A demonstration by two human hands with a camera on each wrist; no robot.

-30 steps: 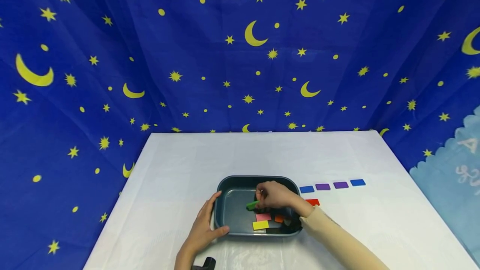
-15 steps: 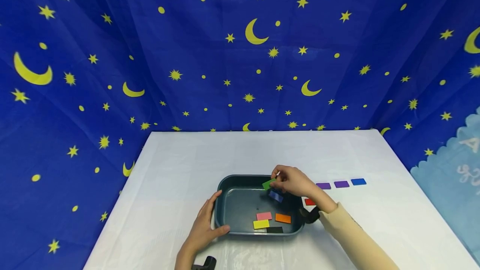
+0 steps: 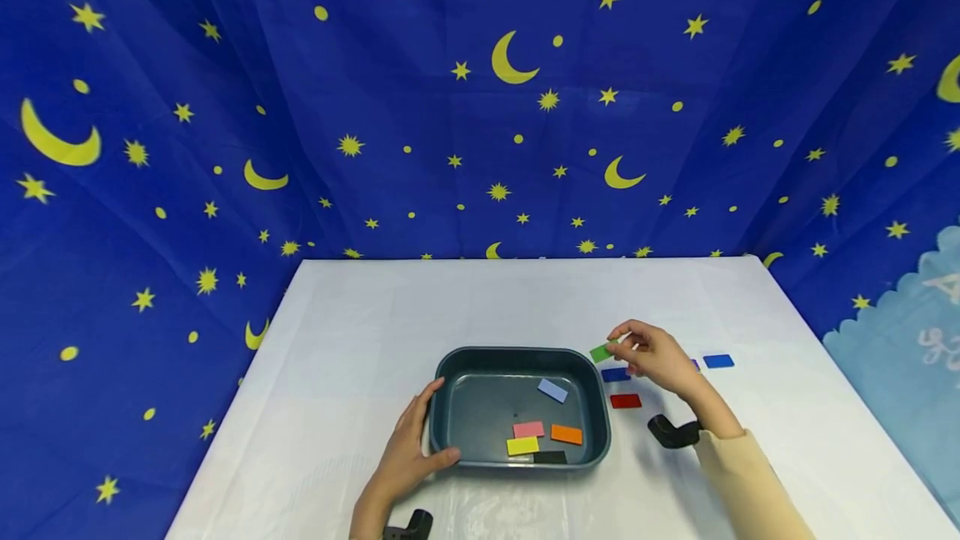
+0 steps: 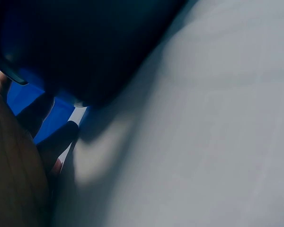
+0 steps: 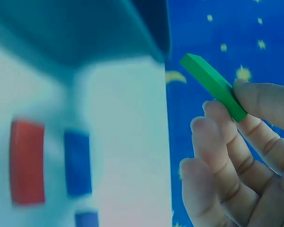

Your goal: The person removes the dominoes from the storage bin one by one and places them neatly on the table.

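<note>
Between the thumb and fingers of my right hand [image 3: 660,359] a flat green block [image 5: 215,87] is pinched, held up just past the tray's far right corner. The dark blue-grey tray [image 3: 480,465] stands in the middle of the table. Its left end is touched by my left hand [image 3: 405,448], with fingers spread along the side and the thumb at the near corner. Inside the tray lie a light blue block [image 3: 552,391], a pink block [image 3: 528,429], an orange block [image 3: 566,435], a yellow block [image 3: 522,446] and a black block [image 3: 550,458].
Right of the tray, a blue block [image 3: 616,374] and another blue block [image 3: 717,362] lie in a row, with purple mostly hidden behind my right hand. A red block [image 3: 626,401] sits nearer. A starry blue curtain [image 3: 420,107] surrounds the white table [image 3: 360,315].
My right hand has lifted the green block out of the tray and carried it right, over the far right rim. The light blue block in the tray is now uncovered. My left hand stays put.
</note>
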